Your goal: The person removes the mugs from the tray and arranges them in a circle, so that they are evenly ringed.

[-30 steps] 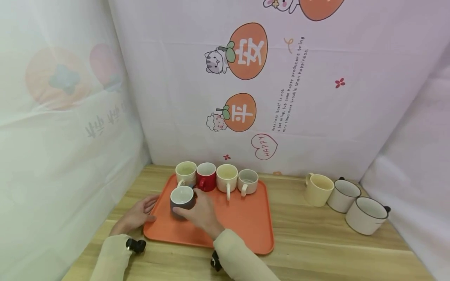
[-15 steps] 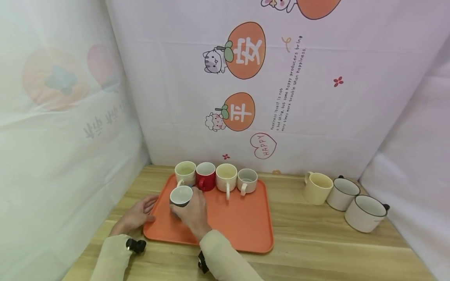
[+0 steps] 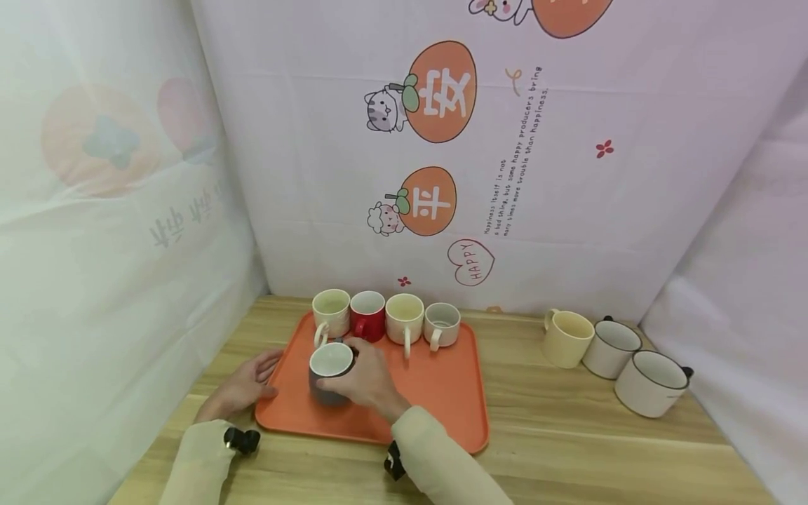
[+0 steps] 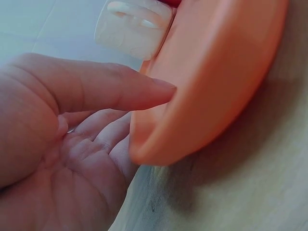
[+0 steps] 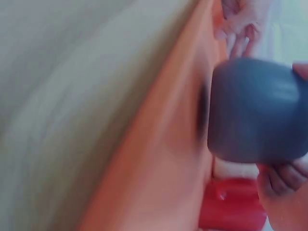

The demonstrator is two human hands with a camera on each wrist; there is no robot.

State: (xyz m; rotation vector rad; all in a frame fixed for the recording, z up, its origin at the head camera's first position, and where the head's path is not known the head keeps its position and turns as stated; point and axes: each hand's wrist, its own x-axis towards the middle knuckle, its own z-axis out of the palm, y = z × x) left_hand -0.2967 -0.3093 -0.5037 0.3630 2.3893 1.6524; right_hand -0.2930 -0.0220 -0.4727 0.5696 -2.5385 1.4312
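Note:
My right hand (image 3: 369, 375) grips a dark grey mug (image 3: 325, 393) with a white inside, fingers on its far side and thumb on its near side. The mug stands upright at the left of an orange tray (image 3: 429, 393); in the right wrist view its grey wall (image 5: 257, 110) shows close over the tray, with a dark shadow beside it. My left hand (image 3: 243, 386) holds the tray's left edge. In the left wrist view the thumb (image 4: 115, 89) lies over the rim and the other fingers are outside it, partly hidden.
Along the tray's back edge stand a pale green mug (image 3: 331, 315), a red mug (image 3: 372, 326), a cream mug (image 3: 404, 319) and a light grey mug (image 3: 445, 330). At the right on the wooden table are a yellow mug (image 3: 564, 344) and two white mugs with dark rims (image 3: 650, 393).
My right hand and wrist swung left, then back right, turning the grey mug. The mug now sits slightly nearer me and to the right. My left hand stays at the tray edge.

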